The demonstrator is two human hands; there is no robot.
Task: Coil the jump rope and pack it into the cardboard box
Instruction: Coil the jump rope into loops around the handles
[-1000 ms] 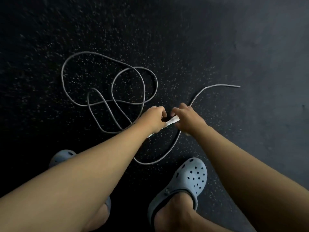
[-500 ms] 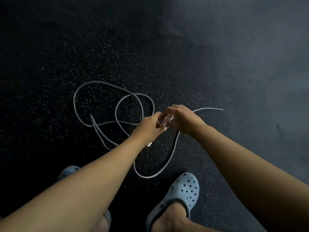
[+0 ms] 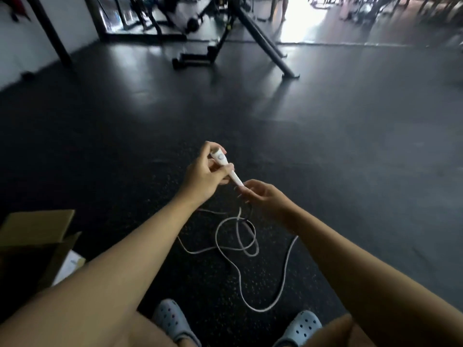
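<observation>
The left hand (image 3: 204, 177) is closed around the white handle (image 3: 226, 167) of the jump rope, holding it raised and tilted, probably as the fixed anchor for coiling. The right hand (image 3: 263, 195) pinches the handle's narrow lower end between its fingers (image 3: 246, 188), likely to guide the cord. The cord (image 3: 240, 249) lies in loose overlapping loops on the floor (image 3: 350, 171). The open cardboard box (image 3: 37, 236) stands at the left, well apart.

Black gym frame (image 3: 253, 33) upright on dark floor (image 3: 350, 146); grey clogs (image 3: 299, 328) below.
</observation>
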